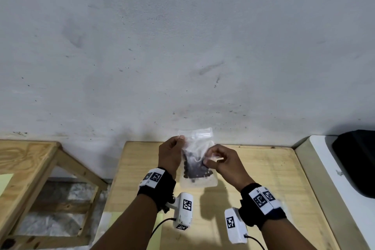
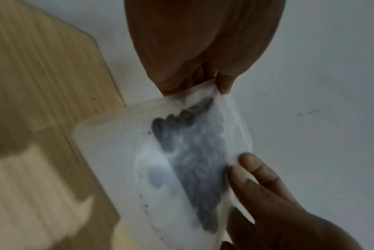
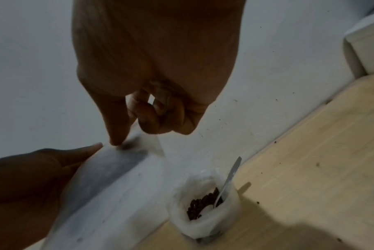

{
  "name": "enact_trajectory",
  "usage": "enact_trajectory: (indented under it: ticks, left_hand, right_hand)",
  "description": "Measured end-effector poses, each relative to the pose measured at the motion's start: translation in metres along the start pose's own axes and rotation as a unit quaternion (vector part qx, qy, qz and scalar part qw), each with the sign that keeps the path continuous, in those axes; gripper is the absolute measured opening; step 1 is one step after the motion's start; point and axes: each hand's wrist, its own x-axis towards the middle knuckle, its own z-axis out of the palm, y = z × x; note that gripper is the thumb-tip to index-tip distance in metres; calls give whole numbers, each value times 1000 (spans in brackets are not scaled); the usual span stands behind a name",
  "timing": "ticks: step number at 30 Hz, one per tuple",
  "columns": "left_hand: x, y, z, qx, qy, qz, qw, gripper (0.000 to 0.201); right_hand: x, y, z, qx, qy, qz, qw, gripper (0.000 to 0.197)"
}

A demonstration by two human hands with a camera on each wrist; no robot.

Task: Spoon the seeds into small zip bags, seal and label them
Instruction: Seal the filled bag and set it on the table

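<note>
A small clear zip bag (image 1: pixel 195 149) with dark seeds (image 1: pixel 195 170) in its lower half hangs upright above the wooden table (image 1: pixel 263 178). My left hand (image 1: pixel 180 138) pinches its top left corner. My right hand (image 1: pixel 209 158) pinches its right edge, about halfway down. The left wrist view shows the bag (image 2: pixel 182 160) blurred, with my left hand (image 2: pixel 216 88) on its corner. From the right wrist, my right hand (image 3: pixel 132 135) has curled fingers at the edge of the bag (image 3: pixel 109 169). A rolled-down plastic bag of seeds (image 3: pixel 203 203) with a spoon (image 3: pixel 233 172) in it stands on the table by the wall.
A grey wall (image 1: pixel 182 46) rises right behind the table. A wooden frame (image 1: pixel 40 168) stands to the left, with a gap between. A white surface (image 1: pixel 324 168) carrying a black object (image 1: pixel 357 160) adjoins the table on the right.
</note>
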Motion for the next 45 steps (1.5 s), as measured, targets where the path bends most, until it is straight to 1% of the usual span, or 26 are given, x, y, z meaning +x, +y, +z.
enact_trajectory:
  ticks: [1,3,4,5,7,10,15,19,22,24,28,31,33,35,38,40,42,43,45]
  left_hand:
    - [-1,0,-1,8,-2,4,1000,7]
    - [-7,1,-3,27,-25,15,999,34]
    - [-11,0,-4,31,-44,23,998,43]
    - [-14,-1,-5,39,-62,34,997,45]
    - [-18,-7,-5,77,-87,41,992,37]
    - [-23,-19,-6,122,-86,17,989,28]
    - [-34,-49,-12,189,-58,-3,980,30]
    - [-56,-80,-28,248,-33,-24,968,31]
    - [-73,-105,-47,282,-12,-59,957,30]
    - [-82,-122,-62,299,2,-94,950,31]
    - [-96,-147,-84,310,4,-158,937,34]
    - [-102,-157,-95,325,-15,-177,929,38]
    - [-106,-161,-99,331,-30,-192,923,38]
    - [-108,-165,-103,324,-42,-208,922,33]
    - [-110,-167,-107,321,-58,-200,924,25]
    - [-108,-165,-107,324,-72,-184,925,25]
    - [-106,-158,-104,345,-84,-149,923,26]
    - [-106,-154,-100,356,-82,-124,923,24]
    - [-108,-149,-89,351,-62,-82,931,16]
  right_hand:
    - [-1,3,0,-2,0,9,1000,24]
    - [-2,8,-1,27,35,29,999,30]
    - [-2,10,-2,43,52,35,997,31]
    - [-2,11,-4,49,59,40,996,32]
    - [-2,16,-7,40,44,46,997,34]
    - [-6,26,-9,4,10,49,999,37]
    - [-20,53,-5,-88,-25,69,993,40]
    - [-46,78,8,-176,-79,80,978,41]
    - [-69,95,22,-215,-117,106,964,42]
    - [-85,105,31,-238,-145,119,953,41]
    - [-106,120,50,-265,-177,123,940,38]
    - [-118,130,64,-309,-183,122,925,40]
    - [-126,137,71,-341,-178,123,915,41]
    - [-134,141,75,-363,-161,132,908,44]
    - [-145,143,78,-377,-137,153,903,49]
    - [-149,142,76,-361,-108,144,915,52]
    - [-154,139,72,-323,-57,127,936,53]
    - [-157,137,67,-305,-27,119,945,52]
    - [-161,134,55,-281,15,113,953,45]
